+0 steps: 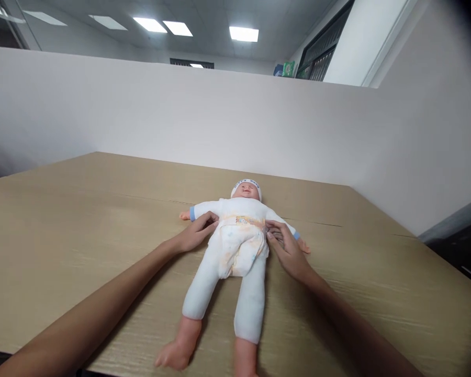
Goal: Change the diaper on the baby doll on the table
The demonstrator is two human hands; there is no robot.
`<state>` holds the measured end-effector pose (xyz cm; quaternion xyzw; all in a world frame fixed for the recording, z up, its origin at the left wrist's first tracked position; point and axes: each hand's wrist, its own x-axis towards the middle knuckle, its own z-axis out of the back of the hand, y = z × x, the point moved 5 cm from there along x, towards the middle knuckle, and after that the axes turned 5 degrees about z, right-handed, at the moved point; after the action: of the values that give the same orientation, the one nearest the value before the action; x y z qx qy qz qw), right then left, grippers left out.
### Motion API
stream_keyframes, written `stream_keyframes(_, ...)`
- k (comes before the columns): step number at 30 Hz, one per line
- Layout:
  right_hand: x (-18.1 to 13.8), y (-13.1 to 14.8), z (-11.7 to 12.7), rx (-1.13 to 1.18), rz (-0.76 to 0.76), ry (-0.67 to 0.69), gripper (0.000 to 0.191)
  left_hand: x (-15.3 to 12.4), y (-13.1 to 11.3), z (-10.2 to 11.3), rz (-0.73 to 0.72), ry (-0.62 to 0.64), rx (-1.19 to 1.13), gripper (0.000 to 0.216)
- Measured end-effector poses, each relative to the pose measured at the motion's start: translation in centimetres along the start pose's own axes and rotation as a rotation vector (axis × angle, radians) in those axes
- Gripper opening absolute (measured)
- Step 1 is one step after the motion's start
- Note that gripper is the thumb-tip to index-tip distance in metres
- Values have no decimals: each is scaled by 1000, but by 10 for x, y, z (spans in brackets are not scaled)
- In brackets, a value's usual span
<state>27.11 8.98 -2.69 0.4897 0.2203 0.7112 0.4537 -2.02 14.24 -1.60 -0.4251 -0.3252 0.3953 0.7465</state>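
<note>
Two sets: our left fingers [208, 217], right fingers [278, 227] part-curled at diaper [241, 246] sides, grip we cannot tell; doll [248, 206] between

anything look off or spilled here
A bit odd: the doll wears its diaper over white clothes, and the diaper's front looks creased and bunched. No spill shows on the table.

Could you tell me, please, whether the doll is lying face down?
No, the doll lies on its back, its face turned upward.
</note>
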Motion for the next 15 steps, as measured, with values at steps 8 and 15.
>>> stream_keyframes(8,6,-3,-13,138,-111,3,46,0,1,-7,65,-6,-228,35)
stream_keyframes(15,7,-8,-14,196,-116,-66,43,2,-3,-10,101,-79,-362,39)
